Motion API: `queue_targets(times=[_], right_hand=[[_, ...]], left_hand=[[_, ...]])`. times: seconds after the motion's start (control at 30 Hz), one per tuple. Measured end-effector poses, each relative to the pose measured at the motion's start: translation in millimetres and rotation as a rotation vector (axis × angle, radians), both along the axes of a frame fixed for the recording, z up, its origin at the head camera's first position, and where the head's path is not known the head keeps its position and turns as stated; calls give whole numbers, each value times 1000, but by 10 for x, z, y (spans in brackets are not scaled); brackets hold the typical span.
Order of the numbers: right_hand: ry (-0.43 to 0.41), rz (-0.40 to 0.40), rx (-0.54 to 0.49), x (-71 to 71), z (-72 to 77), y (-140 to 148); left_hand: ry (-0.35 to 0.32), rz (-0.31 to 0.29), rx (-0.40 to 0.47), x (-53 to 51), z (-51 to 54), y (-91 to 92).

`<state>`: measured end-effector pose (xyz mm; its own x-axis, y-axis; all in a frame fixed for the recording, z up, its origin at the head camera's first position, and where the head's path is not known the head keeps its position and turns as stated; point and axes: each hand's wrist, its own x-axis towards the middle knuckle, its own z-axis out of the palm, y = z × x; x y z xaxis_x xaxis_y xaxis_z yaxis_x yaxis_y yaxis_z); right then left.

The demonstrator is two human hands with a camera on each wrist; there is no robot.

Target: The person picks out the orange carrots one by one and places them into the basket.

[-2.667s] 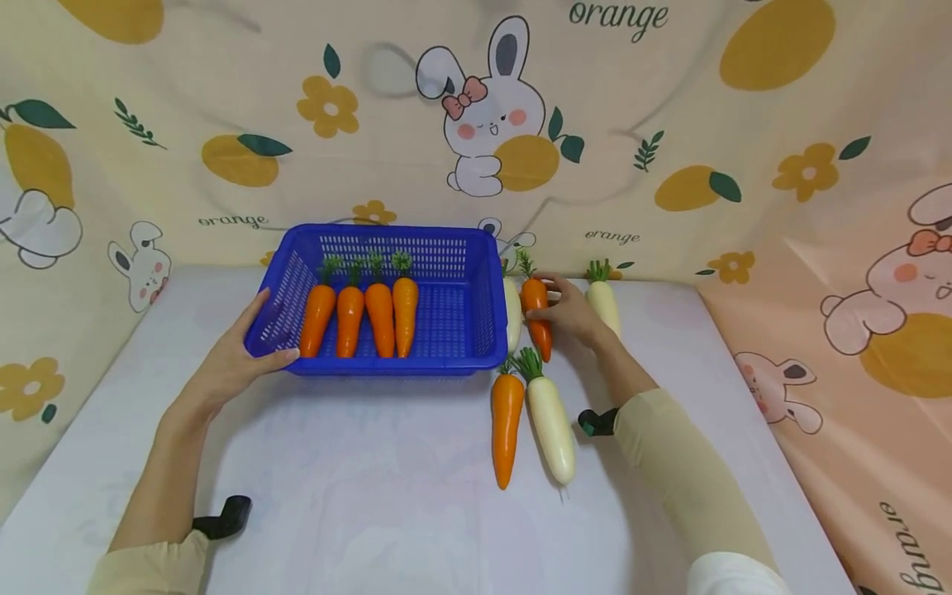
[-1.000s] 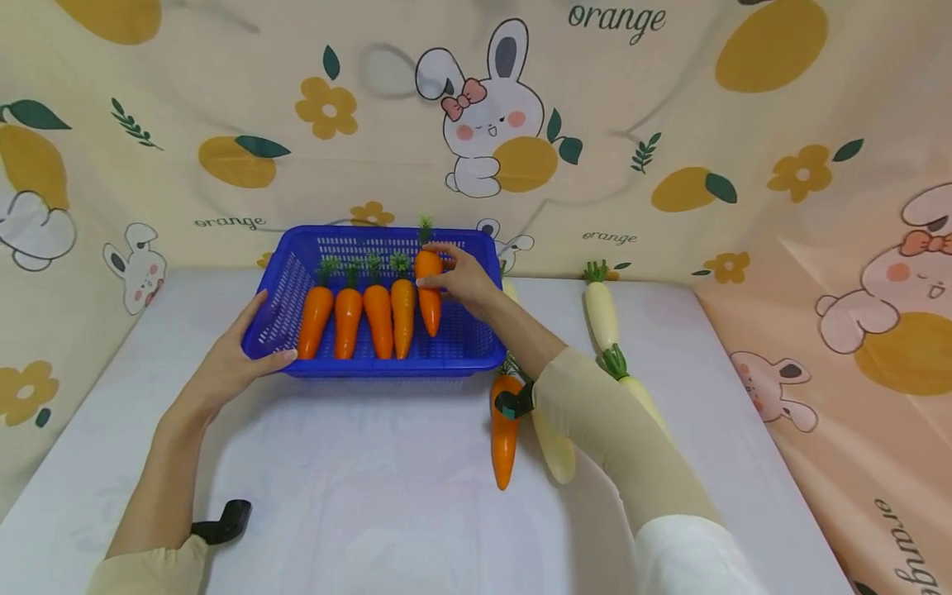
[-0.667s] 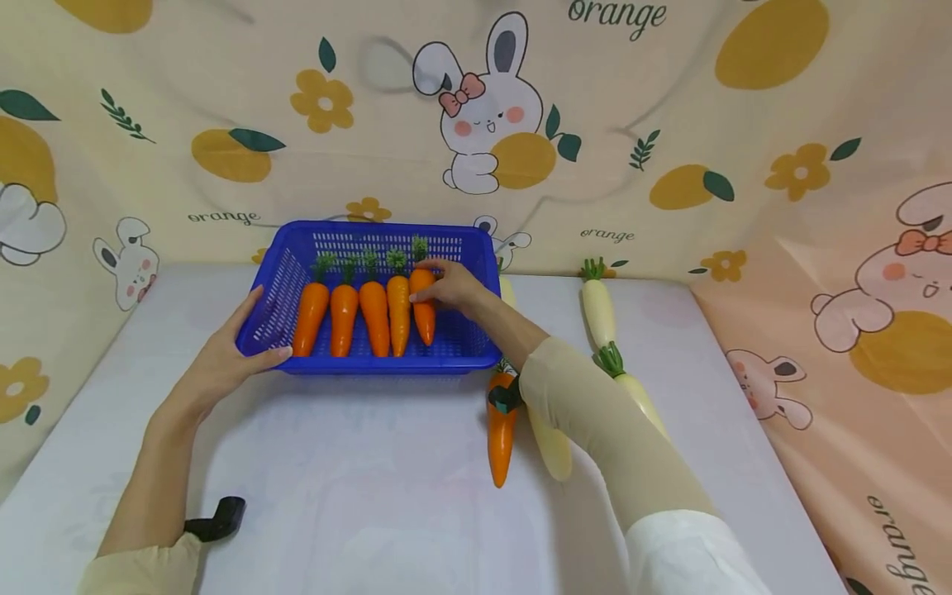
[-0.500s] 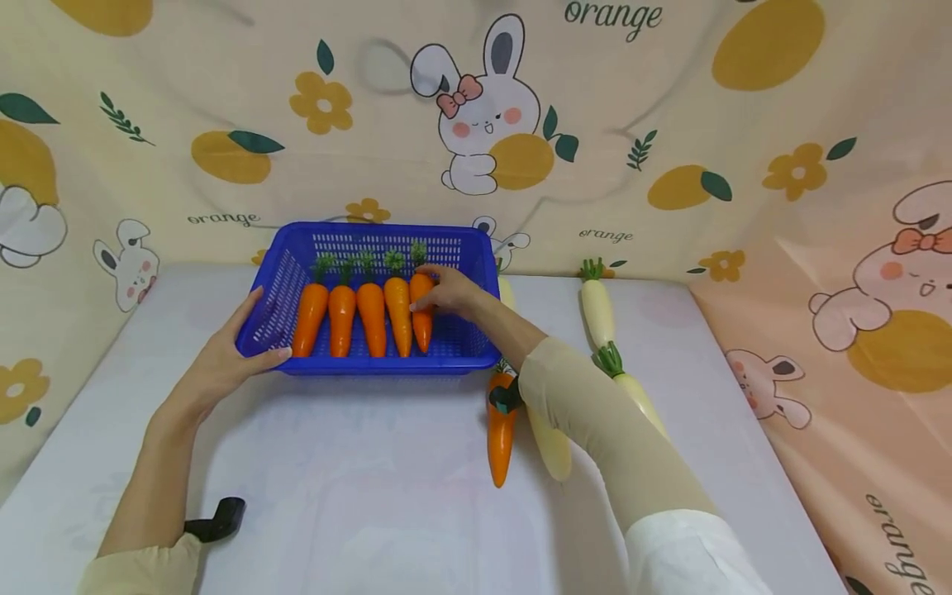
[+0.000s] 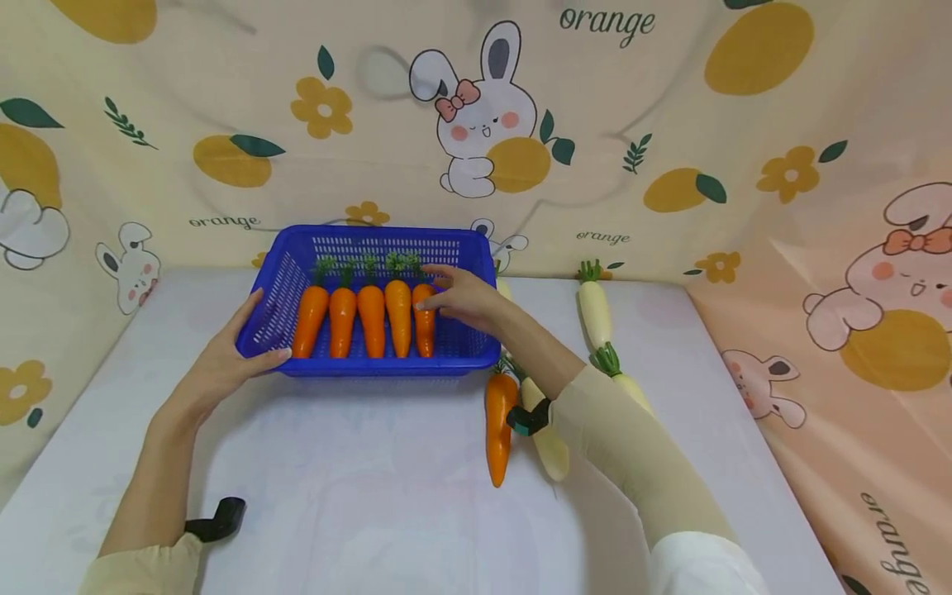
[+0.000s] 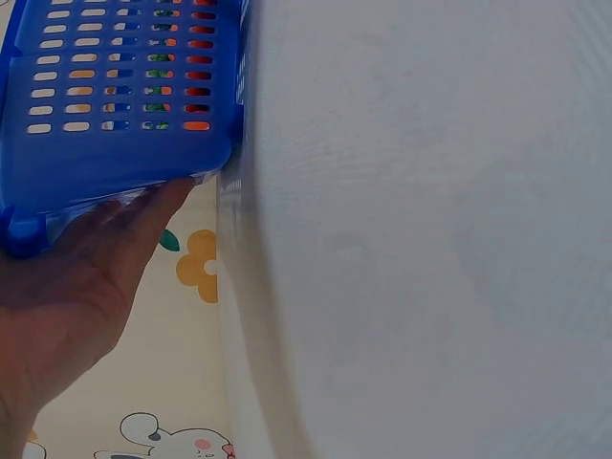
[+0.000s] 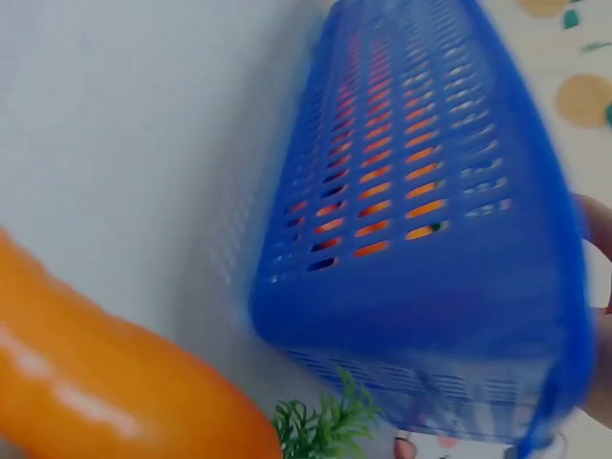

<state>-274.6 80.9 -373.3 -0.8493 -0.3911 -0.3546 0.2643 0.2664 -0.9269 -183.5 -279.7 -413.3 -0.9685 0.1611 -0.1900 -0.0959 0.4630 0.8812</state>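
A blue plastic basket (image 5: 387,364) stands at the back of the table with several orange carrots (image 5: 373,322) side by side in it, green tops to the rear. My left hand (image 5: 211,368) holds the basket's left front corner, thumb over the rim and fingers along the outer side; the left wrist view shows that hand (image 6: 81,287) against the wall. Inside the basket my right hand (image 5: 472,299) hovers by the rightmost carrot (image 5: 425,330), fingers spread and loose, thumb close over it. Whether the thumb touches it I cannot tell.
A loose carrot (image 5: 500,426) lies in front of the basket's right end, beside a white radish (image 5: 549,450) partly under the right forearm. Two more white radishes, one at the back (image 5: 595,314) and one nearer (image 5: 630,387), lie to the right. A patterned cloth (image 5: 476,107) hangs behind the table.
A carrot from right of the basket has been carried into it and laid at the row's right end. The right hand has since loosened and drawn slightly right. The left hand stays put.
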Motion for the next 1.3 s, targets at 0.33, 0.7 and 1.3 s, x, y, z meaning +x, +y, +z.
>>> queue_targets(times=[0.33, 0.7, 1.3], right_hand=[[219, -62, -75, 525, 124, 486], [251, -183, -114, 1184, 11, 930], [119, -301, -115, 1822, -454, 869]], left_hand=[[3, 4, 3, -9, 22, -13], [-10, -2, 14, 14, 32, 17], [-1, 2, 29, 16, 8, 13]])
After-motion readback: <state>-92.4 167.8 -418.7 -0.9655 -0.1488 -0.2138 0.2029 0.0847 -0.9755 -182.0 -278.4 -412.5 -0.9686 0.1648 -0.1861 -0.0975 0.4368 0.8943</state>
